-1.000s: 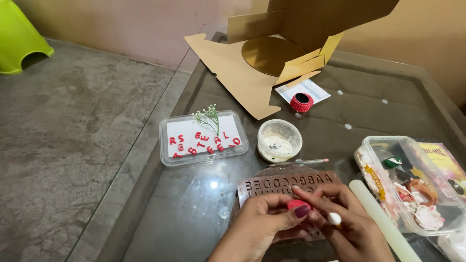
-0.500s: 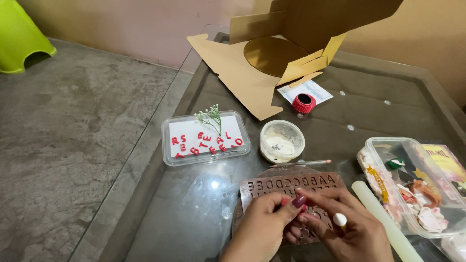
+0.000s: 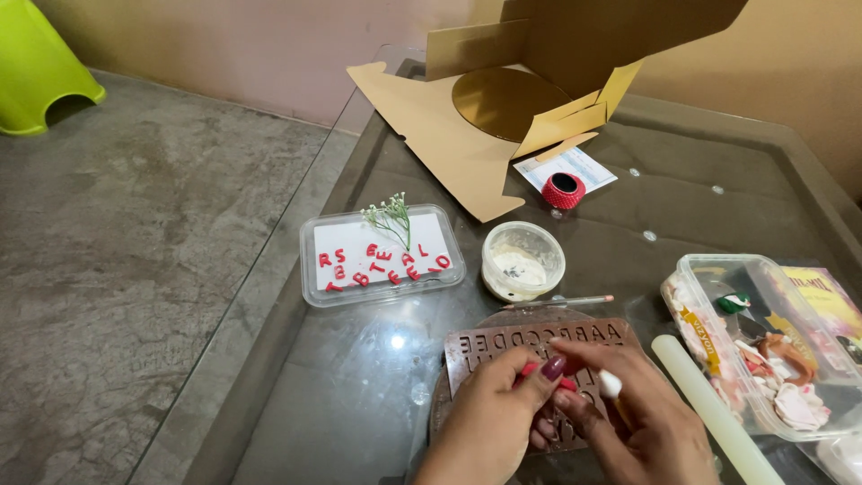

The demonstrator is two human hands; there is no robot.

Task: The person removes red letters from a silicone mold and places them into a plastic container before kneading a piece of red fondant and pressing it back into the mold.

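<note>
1. I'm seeing both hands, left hand (image 3: 489,422) and right hand (image 3: 642,422), pinching red clay (image 3: 548,373) over the brown plastic letter mould (image 3: 516,343) on the glass tabletop (image 3: 341,395).
2. Pressing step, I judge; next calls for firm fingertip pressure.

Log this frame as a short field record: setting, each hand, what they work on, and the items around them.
setting: glass-topped table beside a concrete floor
left hand: pinching red clay over the mould
right hand: fingers on the mould, a small white piece at the fingertips
work piece: brown letter mould
left of it: clear lid with red clay letters and a sprig
behind: round white tub, thin brush, cardboard box
right: pale rolling pin, clear supply box
</note>
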